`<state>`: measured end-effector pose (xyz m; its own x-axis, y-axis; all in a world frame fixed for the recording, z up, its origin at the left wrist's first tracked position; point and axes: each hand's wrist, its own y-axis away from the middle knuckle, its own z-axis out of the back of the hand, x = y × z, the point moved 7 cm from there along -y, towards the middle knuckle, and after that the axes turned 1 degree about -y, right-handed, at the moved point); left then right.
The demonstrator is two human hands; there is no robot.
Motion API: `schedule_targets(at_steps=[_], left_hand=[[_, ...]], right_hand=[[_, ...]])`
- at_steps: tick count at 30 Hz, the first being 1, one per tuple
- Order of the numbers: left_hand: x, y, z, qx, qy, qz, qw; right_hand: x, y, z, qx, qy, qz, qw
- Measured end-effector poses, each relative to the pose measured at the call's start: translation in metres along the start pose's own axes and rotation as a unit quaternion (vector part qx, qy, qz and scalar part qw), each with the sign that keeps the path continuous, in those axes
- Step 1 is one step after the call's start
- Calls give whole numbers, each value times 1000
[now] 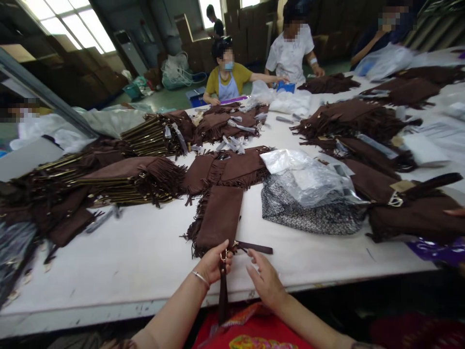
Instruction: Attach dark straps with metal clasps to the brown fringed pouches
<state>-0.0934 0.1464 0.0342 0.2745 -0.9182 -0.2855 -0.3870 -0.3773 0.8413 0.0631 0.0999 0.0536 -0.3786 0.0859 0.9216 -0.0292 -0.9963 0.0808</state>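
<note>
A brown fringed pouch (221, 213) lies flat on the white table just beyond my hands, its fringe along the left side. My left hand (215, 264) is closed at the pouch's near edge, gripping the gold metal clasp of a brown wrist strap (223, 291). The strap's loop hangs down toward my lap. Beside it, my right hand (267, 281) has its thumb and fingers apart, with nothing seen between them. Its fingertips are close to a second narrow brown strap (257, 248) that points right from the pouch's corner; I cannot tell whether they touch.
Stacked brown pouches (127, 179) with gold zips stand left. More fringed pouches (240, 167) lie beyond mine. A grey speckled cloth item (312, 211) under clear plastic (308, 174) is on the right, beside a larger brown bag (410, 208). Several people work across the table.
</note>
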Motion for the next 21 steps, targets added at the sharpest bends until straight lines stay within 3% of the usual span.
schedule_targets(at_steps=[3, 8, 11, 14, 17, 19, 21], left_hand=[[4, 5, -9, -9, 29, -11, 999], [4, 16, -3, -67, -20, -53, 996], [-4, 24, 2, -113, -133, -115, 978], [-17, 36, 9, -188, -267, -188, 926], [-27, 55, 17, -261, -314, -261, 875], [-33, 74, 14, -326, -369, -357, 794], [-27, 84, 1, -346, -424, -428, 719]], right_hand=[[0, -27, -21, 72, -114, -88, 987], [-2, -59, -31, 165, -47, -97, 980], [-10, -64, -31, 196, -59, -156, 966], [-9, -62, -33, 210, -70, -174, 960], [-13, -49, -40, 243, -155, -257, 922], [-17, -39, -41, 247, -209, -307, 895], [-16, -35, -35, 229, -228, -307, 895]])
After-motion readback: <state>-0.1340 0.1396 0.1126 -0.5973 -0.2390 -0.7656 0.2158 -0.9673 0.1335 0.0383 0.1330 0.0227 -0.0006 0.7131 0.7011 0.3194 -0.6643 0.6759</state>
